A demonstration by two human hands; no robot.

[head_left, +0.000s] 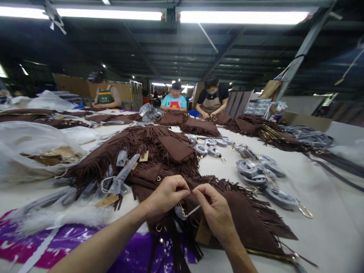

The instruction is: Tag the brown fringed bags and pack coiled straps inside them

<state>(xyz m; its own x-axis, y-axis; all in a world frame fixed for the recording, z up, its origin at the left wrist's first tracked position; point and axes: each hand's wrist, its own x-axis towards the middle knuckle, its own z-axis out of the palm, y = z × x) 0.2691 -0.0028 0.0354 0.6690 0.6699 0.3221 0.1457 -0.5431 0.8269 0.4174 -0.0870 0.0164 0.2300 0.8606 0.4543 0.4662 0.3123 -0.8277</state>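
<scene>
My left hand and my right hand meet fingertip to fingertip, each in a pinch. A thin white string loops below the fingers between them; its ends are hidden in my grip. Right under my hands lies a brown fringed bag with a zipper along its near edge. A brown paper tag hangs beside my right wrist. Gold rings and dark fringe strands show below my left hand. A small clear plastic piece is partly hidden by the string.
More brown fringed bags are piled ahead. Coiled grey straps with gold clasps lie right. To the left are a clear plastic bag of tags, a bundle of white strings and purple plastic. Several co-workers sit across the table.
</scene>
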